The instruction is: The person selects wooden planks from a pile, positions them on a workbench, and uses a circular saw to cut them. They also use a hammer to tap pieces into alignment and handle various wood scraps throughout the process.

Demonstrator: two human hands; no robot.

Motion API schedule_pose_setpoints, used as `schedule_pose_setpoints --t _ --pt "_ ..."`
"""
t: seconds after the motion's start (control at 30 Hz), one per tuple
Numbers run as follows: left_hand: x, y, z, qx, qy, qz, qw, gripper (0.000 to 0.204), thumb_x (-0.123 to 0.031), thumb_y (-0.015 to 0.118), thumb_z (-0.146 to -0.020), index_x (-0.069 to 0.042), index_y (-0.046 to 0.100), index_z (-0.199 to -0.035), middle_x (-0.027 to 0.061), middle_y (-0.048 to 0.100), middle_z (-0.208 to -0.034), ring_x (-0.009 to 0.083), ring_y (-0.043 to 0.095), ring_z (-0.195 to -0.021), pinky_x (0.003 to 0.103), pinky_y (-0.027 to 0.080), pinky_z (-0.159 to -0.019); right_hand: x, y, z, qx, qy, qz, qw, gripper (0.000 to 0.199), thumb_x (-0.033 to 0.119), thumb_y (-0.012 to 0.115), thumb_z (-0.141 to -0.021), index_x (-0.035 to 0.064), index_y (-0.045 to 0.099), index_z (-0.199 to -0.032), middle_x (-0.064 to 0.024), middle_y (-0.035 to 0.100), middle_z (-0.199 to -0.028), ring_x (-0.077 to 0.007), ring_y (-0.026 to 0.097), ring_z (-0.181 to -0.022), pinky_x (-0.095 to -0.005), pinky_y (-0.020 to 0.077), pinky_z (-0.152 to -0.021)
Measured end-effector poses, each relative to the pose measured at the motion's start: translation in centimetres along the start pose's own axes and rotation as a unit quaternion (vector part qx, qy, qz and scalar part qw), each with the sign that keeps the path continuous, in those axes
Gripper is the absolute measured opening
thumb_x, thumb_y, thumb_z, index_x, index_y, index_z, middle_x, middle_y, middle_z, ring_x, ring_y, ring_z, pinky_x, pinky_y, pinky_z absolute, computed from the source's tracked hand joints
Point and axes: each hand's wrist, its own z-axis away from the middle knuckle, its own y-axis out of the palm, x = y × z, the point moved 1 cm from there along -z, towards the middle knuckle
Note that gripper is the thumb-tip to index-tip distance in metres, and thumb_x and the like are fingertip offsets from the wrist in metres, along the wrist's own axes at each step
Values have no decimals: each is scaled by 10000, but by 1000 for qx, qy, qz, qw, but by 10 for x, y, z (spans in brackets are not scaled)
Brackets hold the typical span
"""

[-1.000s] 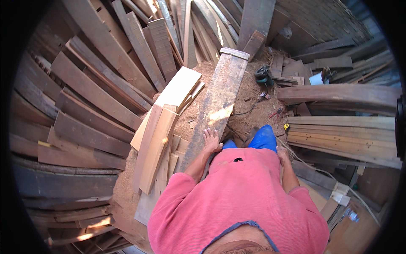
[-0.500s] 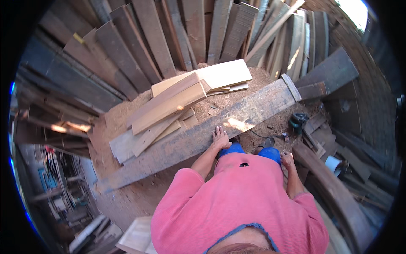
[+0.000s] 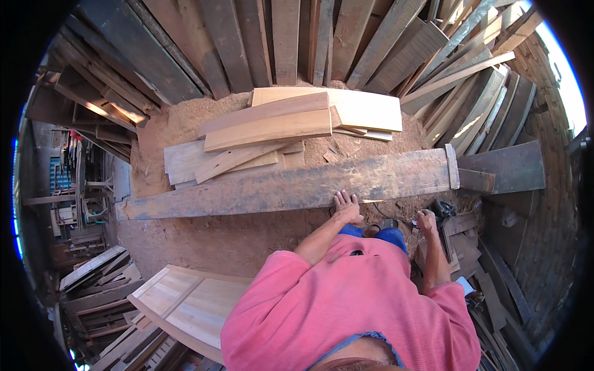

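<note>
A long, worn plank bench (image 3: 278, 188) runs across in front of me, with a short cleat at its right end. My left hand (image 3: 348, 208) rests on the bench's near edge, fingers stretched out and nothing in them. To the right, my right hand (image 3: 427, 223) is raised off the bench with its fingers curled closed; what they hold, if anything, is hidden. Just beyond that hand sits a dark power tool (image 3: 443, 209) with a cord. Behind the bench lies a stack of cut boards (image 3: 269, 130), with a pale wide board (image 3: 368, 108) at its right.
Tall planks (image 3: 284, 43) lean in a row along the far side. A panelled wooden door (image 3: 192, 297) lies at the lower left near a pile of scrap wood (image 3: 108, 278). Offcuts (image 3: 467, 250) lie at the right. Sawdust (image 3: 148, 154) covers the ground.
My view has turned, so the bench now lies nearly level across it and the panelled door shows more. My left hand stays on the bench edge; my right hand has moved forward, away from my leg.
</note>
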Motion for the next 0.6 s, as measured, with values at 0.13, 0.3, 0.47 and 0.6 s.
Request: schedule_pose_setpoints --t 0.13,0.3,0.47,0.6 --pt "9 -4 -3 20 48 20 998 1110 -519 729 -837 -58 133 -1653 443 4 -1632 649 -36 -1502 702 3 -1214 33 63 1 56 22 22 998 303 240 605 -952 -43 703 -909 -97 660 -693 -180 617 -603 -358 478 -542" --pt "50 -19 1 36 177 104 978 820 -451 675 -911 -60 396 -1576 441 48 -1626 616 53 -1517 581 130 -1265 91 131 3 176 -53 60 981 341 282 617 -951 -45 713 -962 -94 679 -740 -192 647 -666 -361 512 -623" --pt "132 -17 -7 -49 261 221 938 643 -299 670 -927 -21 517 -1486 319 394 -1569 446 363 -1481 460 318 -1223 189 174 -23 208 -8 -69 976 323 310 626 -971 19 694 -1093 -56 678 -879 -144 622 -693 -296 495 -597" --pt "176 -35 5 -115 169 422 883 564 -281 668 -954 -3 563 -1433 273 635 -1361 348 659 -1225 424 529 -1026 241 205 -86 148 -22 -136 979 430 386 692 -975 47 643 -1236 -18 659 -976 -135 611 -734 -274 487 -619"
